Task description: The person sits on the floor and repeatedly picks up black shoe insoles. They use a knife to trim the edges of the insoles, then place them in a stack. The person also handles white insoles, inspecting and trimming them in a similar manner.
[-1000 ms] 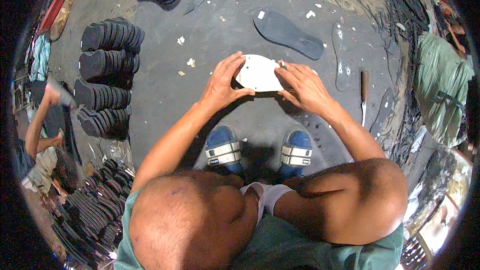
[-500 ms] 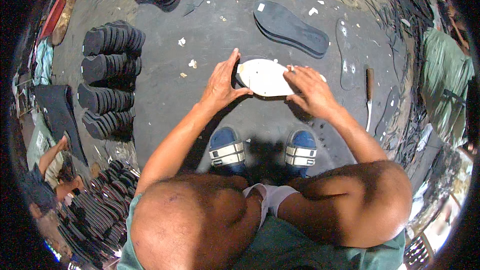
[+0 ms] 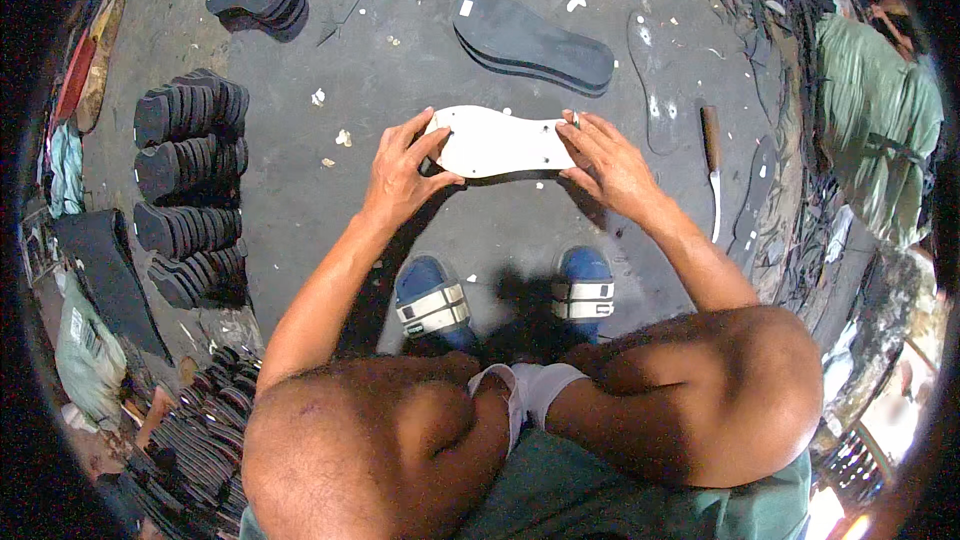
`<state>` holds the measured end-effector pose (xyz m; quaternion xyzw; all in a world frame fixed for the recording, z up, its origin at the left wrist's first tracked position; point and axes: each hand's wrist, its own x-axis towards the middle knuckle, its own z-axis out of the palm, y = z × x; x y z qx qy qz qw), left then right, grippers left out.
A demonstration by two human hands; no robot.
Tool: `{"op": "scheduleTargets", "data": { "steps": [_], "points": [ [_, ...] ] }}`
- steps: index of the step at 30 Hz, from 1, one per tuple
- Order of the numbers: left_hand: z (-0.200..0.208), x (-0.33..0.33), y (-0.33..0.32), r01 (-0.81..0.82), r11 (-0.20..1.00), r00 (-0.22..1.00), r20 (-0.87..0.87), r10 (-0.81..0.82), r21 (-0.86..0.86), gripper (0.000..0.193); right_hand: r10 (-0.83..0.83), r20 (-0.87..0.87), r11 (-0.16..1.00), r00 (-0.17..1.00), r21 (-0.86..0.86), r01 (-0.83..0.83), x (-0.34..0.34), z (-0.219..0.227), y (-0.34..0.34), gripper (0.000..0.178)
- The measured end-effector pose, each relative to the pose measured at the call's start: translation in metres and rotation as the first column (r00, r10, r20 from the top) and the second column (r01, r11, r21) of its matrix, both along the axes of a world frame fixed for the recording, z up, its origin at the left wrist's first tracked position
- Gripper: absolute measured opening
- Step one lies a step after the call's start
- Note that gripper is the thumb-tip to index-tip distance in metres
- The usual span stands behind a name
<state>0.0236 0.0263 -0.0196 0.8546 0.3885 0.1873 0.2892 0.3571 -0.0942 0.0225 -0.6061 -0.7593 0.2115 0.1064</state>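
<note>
A white sole-shaped plate [image 3: 502, 143] with a few small holes lies level in front of me, with a thin dark edge along its near side. My left hand [image 3: 405, 168] grips its left end, thumb at the near edge and fingers at the far edge. At the right end, my right hand [image 3: 615, 165] holds it the same way, fingers over the top and thumb below. Whether a dark sole sits under the plate I cannot tell. Just beyond it, a small stack of black soles [image 3: 535, 40] rests on the dark mat [image 3: 330, 210].
Rows of stacked black sole pieces [image 3: 190, 170] stand at the left, and another small stack [image 3: 258, 2] at the far left. To the right lie a wooden-handled knife [image 3: 711, 165] and a sole-shaped outline [image 3: 655, 90]. A green sack [image 3: 880, 125] and dark scraps [image 3: 790, 50] line the right side.
The view has shifted, so the floor things sit further left. The white plate now shows more of its outline, and my left fingers have bent onto its end.
</note>
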Motion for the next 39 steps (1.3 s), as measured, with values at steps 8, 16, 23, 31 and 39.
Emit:
{"op": "scheduleTargets", "data": {
  "steps": [8, 16, 23, 31, 39],
  "points": [
    [0.006, 0.004, -0.004, 0.055, 0.995, 0.995, 0.075, -0.062, 0.085, 0.082, -0.268, -0.414, 0.963, 0.870, -0.127, 0.236, -0.015, 0.026, -0.021, 0.045],
    [0.006, 0.010, -0.006, 0.023, 0.996, 1.000, 0.011, -0.024, 0.086, 0.078, -0.164, -0.257, 0.986, 0.952, -0.039, 0.160, -0.035, 0.009, -0.017, 0.025],
    [0.001, 0.008, -0.008, 0.005, 0.998, 1.000, 0.030, -0.007, 0.058, 0.082, -0.058, 0.051, 0.995, 0.997, -0.077, 0.062, -0.045, 0.023, -0.009, 0.018],
    [0.004, 0.009, -0.008, 0.002, 1.000, 1.000, 0.019, -0.002, 0.024, 0.080, -0.005, 0.087, 0.988, 0.996, -0.152, 0.018, -0.053, 0.019, 0.000, 0.012],
    [0.001, 0.009, -0.006, 0.006, 1.000, 0.999, 0.031, -0.006, 0.008, 0.078, -0.040, 0.104, 0.993, 0.994, -0.108, 0.051, -0.052, 0.007, -0.003, 0.016]
  ]
}}
